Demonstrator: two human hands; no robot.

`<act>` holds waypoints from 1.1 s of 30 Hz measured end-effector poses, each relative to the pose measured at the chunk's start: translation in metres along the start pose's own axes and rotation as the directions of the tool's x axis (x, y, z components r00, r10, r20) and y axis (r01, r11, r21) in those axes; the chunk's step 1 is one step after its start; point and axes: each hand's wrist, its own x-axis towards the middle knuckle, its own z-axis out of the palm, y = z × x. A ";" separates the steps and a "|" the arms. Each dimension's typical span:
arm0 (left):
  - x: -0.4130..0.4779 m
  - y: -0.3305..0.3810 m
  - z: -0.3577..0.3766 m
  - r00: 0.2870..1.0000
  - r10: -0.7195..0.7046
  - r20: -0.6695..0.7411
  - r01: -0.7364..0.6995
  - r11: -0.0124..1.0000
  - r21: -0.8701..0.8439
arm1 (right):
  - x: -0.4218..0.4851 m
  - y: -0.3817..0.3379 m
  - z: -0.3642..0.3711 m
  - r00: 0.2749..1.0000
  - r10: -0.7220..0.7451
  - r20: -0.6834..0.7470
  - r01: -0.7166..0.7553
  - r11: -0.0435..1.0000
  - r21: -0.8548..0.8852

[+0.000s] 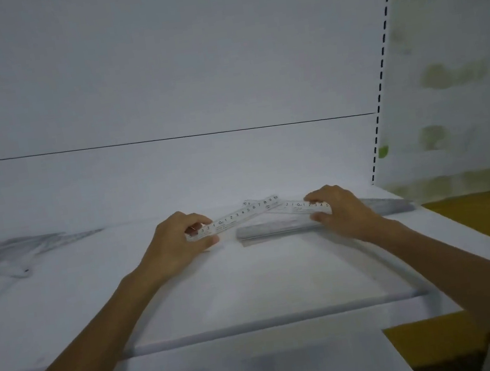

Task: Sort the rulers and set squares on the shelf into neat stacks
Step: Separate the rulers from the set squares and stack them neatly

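Just behind the stack [275,229] on the shelf [252,282], two clear rulers meet tip to tip in a shallow peak. The left hand [179,241] pinches the left ruler [237,216] at its outer end, and the right hand [341,212] pinches the right ruler [293,206] likewise. Each long axis slants from its hand toward the peak above the stack's middle. They look light, thin, springy and slick, so they are likely best gripped across the long edges.

place: likely shop | evidence: white shelf [253,295]; slotted upright [383,53]
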 end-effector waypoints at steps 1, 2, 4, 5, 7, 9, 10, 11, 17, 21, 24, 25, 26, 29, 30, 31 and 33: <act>-0.002 0.000 -0.001 0.999 -0.028 -0.028 0.028 1.000 0.002 | 0.006 0.003 0.001 0.998 -0.013 0.054 0.014 1.000 -0.011; -0.004 0.000 -0.001 0.997 -0.052 -0.054 0.052 0.999 0.004 | 0.010 0.006 0.003 0.994 -0.029 0.106 0.031 0.999 -0.019; -0.011 0.002 0.002 0.994 -0.082 -0.074 0.084 0.996 0.024 | 0.016 0.011 0.008 0.984 -0.064 0.166 0.067 0.998 -0.015; -0.015 0.004 0.005 0.993 -0.088 -0.072 0.092 0.995 0.045 | 0.018 0.012 0.010 0.982 -0.078 0.170 0.080 0.997 -0.002; -0.022 0.008 0.010 0.992 -0.095 -0.077 0.101 0.992 0.075 | 0.018 0.014 0.012 0.982 -0.108 0.152 0.102 0.994 0.051; -0.027 0.014 0.013 0.989 -0.109 -0.096 0.116 0.991 0.068 | 0.017 0.015 0.013 0.982 -0.123 0.144 0.108 0.989 0.103; -0.029 0.016 0.015 0.987 -0.117 -0.108 0.124 0.990 0.061 | 0.016 0.015 0.013 0.979 -0.139 0.152 0.123 0.986 0.109; -0.031 0.018 0.016 0.985 -0.125 -0.118 0.133 0.989 0.061 | 0.016 0.014 0.014 0.975 -0.154 0.163 0.138 0.985 0.105; -0.028 0.034 0.018 0.982 -0.139 -0.125 0.152 0.982 0.110 | 0.002 0.017 0.013 0.965 -0.243 0.102 0.244 0.970 0.011; -0.014 0.047 0.022 0.978 -0.124 -0.167 0.139 0.987 0.079 | -0.028 0.022 0.002 0.958 -0.283 0.037 0.281 0.958 0.059; -0.001 0.057 0.037 0.981 -0.104 -0.161 0.114 0.992 0.048 | -0.056 0.032 -0.002 0.946 -0.275 0.174 0.262 0.961 0.094; 0.004 0.060 0.043 0.984 -0.097 -0.146 0.105 0.993 0.045 | -0.062 0.034 -0.002 0.938 -0.284 0.197 0.269 0.958 0.101; 0.008 0.063 0.050 0.988 -0.087 -0.129 0.093 0.995 0.044 | -0.067 0.035 -0.002 0.936 -0.288 0.202 0.271 0.957 0.108; 0.021 0.071 0.068 0.997 -0.042 -0.070 0.047 0.996 0.070 | -0.070 0.034 -0.002 0.942 -0.281 0.186 0.262 0.958 0.119; 0.026 0.074 0.073 0.998 -0.032 -0.048 0.036 0.996 0.086 | -0.070 0.033 -0.002 0.943 -0.275 0.185 0.257 0.959 0.118; 0.031 0.077 0.076 0.999 -0.025 -0.029 0.028 0.994 0.103 | -0.070 0.033 -0.001 0.945 -0.271 0.183 0.252 0.961 0.117; 0.039 0.081 0.083 1.000 -0.012 -0.009 0.012 0.993 0.115 | -0.070 0.034 -0.001 0.948 -0.264 0.177 0.245 0.962 0.119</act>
